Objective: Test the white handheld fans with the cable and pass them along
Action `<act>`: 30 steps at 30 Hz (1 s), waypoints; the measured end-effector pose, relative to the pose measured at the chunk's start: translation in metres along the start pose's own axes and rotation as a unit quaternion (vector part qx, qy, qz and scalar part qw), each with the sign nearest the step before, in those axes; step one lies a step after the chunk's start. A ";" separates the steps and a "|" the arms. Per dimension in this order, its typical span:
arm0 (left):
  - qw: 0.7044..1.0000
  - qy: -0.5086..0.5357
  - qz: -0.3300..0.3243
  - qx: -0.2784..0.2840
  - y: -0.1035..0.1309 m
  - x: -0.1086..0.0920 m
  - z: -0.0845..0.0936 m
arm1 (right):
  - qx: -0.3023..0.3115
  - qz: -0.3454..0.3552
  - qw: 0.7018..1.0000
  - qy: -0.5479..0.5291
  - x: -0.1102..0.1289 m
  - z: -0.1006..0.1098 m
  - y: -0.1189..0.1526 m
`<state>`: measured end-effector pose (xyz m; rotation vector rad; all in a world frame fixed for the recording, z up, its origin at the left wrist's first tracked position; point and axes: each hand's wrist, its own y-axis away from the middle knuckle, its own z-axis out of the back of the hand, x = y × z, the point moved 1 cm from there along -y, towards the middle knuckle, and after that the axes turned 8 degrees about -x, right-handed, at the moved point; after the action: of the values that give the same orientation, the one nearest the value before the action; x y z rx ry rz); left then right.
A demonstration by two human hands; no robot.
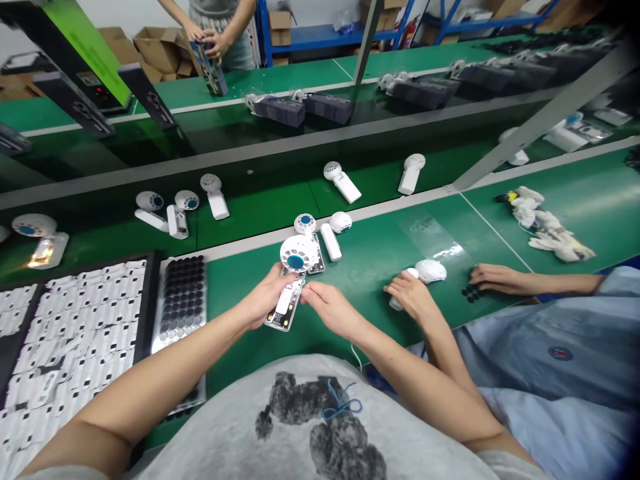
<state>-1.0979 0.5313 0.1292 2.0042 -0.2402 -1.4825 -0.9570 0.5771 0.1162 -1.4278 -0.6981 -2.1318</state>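
Note:
A white handheld fan (299, 253) with a blue centre and a clear handle showing its inner parts is held in front of me. My left hand (265, 297) is closed round the handle's left side. On the handle's right edge rests my right hand (327, 307), its fingers bent together in a pinch; whether something small is between them is hidden. Just behind the held fan lie a second fan with a blue centre (305, 224) and a white fan (341, 222) with a white handle (331, 243).
At left are a tray of white parts (90, 320) and a sheet of black discs (184, 293). Several fans lie on the green belt (270, 187) beyond the metal rail. A co-worker's hands (413, 293) handle a white fan at right, near gloves (545, 223).

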 end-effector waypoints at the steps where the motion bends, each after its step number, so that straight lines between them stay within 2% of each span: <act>1: 1.000 0.001 -0.009 -0.018 -0.004 -0.001 0.007 | -0.001 -0.012 1.000 -0.009 -0.003 0.003 0.001; 5: 0.977 0.032 -0.059 -0.205 -0.037 -0.009 0.050 | -0.051 -0.106 0.992 -0.035 -0.019 0.021 0.004; 7: 0.971 0.044 -0.065 -0.226 -0.058 -0.008 0.061 | -0.080 -0.096 0.992 -0.013 -0.024 0.025 -0.001; 9: 0.979 0.042 -0.068 -0.189 -0.078 -0.002 0.055 | -0.085 -0.052 0.995 0.021 -0.025 0.021 -0.010; 15: 0.986 0.006 -0.081 -0.146 -0.119 0.027 -0.009 | -0.031 0.043 0.998 0.045 -0.037 -0.017 -0.045; 17: 0.988 -0.022 -0.076 -0.130 -0.128 0.027 -0.014 | -0.037 0.058 0.996 0.050 -0.050 -0.022 -0.056; 18: 0.989 -0.040 -0.073 -0.124 -0.132 0.022 -0.009 | -0.047 0.057 0.996 0.050 -0.056 -0.023 -0.061; 20: 0.984 -0.077 -0.075 -0.139 -0.141 0.005 0.012 | -0.070 0.044 0.995 0.049 -0.068 -0.020 -0.069; 21: 0.978 -0.097 -0.083 -0.165 -0.148 -0.008 0.028 | -0.081 0.036 0.995 0.050 -0.073 -0.018 -0.072; 23: 0.953 -0.131 -0.112 -0.249 -0.163 -0.039 0.065 | -0.098 0.022 0.993 0.055 -0.078 -0.014 -0.076; 26: 0.897 -0.164 -0.147 -0.383 -0.191 -0.084 0.115 | -0.106 0.012 0.992 0.069 -0.076 -0.010 -0.078; 28: 0.877 -0.166 -0.142 -0.428 -0.212 -0.104 0.135 | -0.101 0.009 0.992 0.076 -0.072 -0.009 -0.078; 30: 0.878 -0.152 -0.125 -0.438 -0.232 -0.115 0.142 | -0.094 0.002 0.992 0.081 -0.067 -0.007 -0.076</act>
<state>-1.3173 0.7169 0.0624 1.0916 0.5105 -1.6454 -0.9874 0.6368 0.0405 -1.3272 -0.4440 -2.3292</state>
